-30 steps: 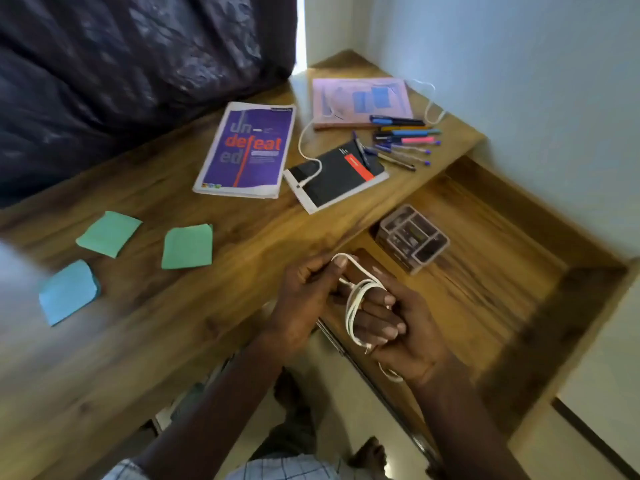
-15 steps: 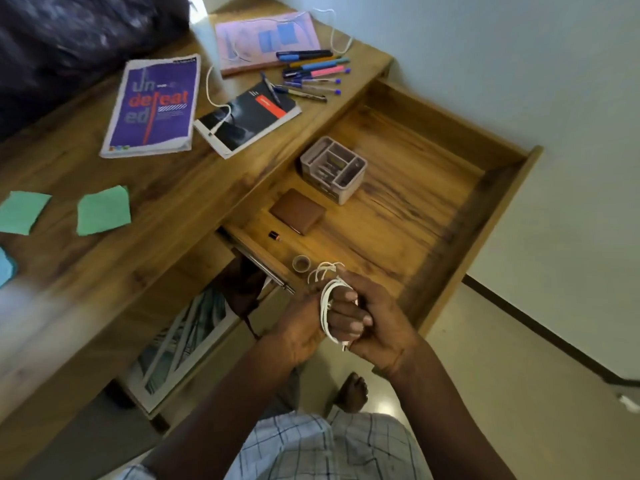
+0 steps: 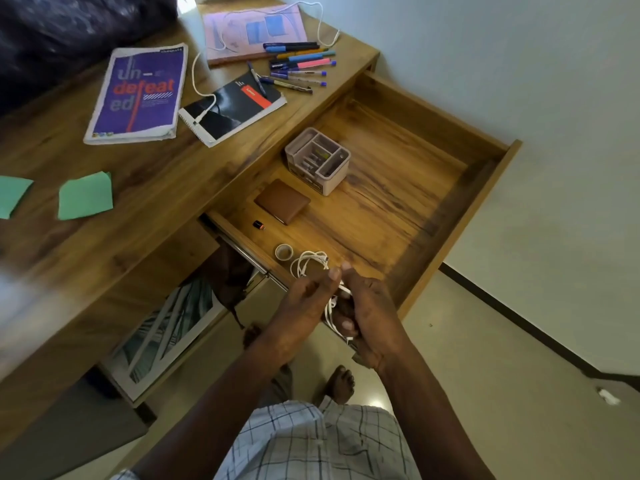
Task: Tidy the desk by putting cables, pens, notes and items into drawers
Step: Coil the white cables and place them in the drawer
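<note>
A coiled white cable [image 3: 308, 263] hangs between my hands at the near corner of the open wooden drawer [image 3: 460, 199]. My right hand [image 3: 367, 313] grips the coil in its curled fingers. My left hand [image 3: 308, 299] pinches the cable from the left, thumb touching my right thumb. On the desk top lie several pens [image 3: 298, 65], green sticky notes [image 3: 85, 195], a purple book [image 3: 138, 93], a black notebook [image 3: 235, 107], a pink notebook [image 3: 254, 31] and another white cable [image 3: 197, 77].
Inside the drawer sit a grey organiser box [image 3: 318, 161], a brown wallet [image 3: 282, 201], a small black item [image 3: 258, 225] and a tape roll [image 3: 284, 252]. A lower drawer [image 3: 162, 327] stands open under the desk. A white wall rises on the right; my bare foot [image 3: 339, 382] is below.
The view swung down and right, showing the whole open drawer. My hands, still holding the coiled cable, now sit at the drawer's near corner with loops over its floor.
</note>
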